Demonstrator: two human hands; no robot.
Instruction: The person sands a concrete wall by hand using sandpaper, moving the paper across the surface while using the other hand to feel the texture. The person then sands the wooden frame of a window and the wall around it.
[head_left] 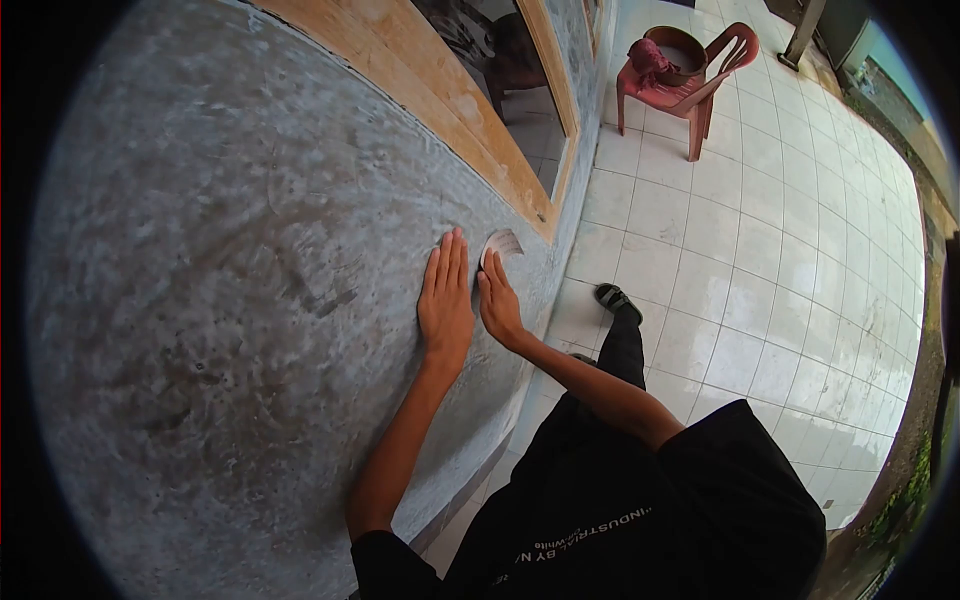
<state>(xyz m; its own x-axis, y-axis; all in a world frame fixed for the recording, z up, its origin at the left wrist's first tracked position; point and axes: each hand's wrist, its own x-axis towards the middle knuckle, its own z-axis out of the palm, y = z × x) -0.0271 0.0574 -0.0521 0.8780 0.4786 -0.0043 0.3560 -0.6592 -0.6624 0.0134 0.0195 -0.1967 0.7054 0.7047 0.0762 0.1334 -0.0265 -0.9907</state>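
Flat against the grey plastered wall point(250, 300) lies my left hand point(446, 305), its fingers stretched out and nothing under it that shows. Just to its right, my right hand point(499, 300) presses on a curved, pale sheet point(505, 243), perhaps sandpaper. The sheet's upper part sticks out past the fingertips and bends away from the wall. My right fingers are held together over its lower part. Both hands are below the corner of the wooden window frame point(500, 170), close together but apart.
A red plastic chair point(690, 100) stands at the top on the white tiled floor point(740, 270). On it are a brown basin point(680, 50) and a dark red cloth or bag point(648, 62). My foot point(617, 300) is on the tiles near the wall.
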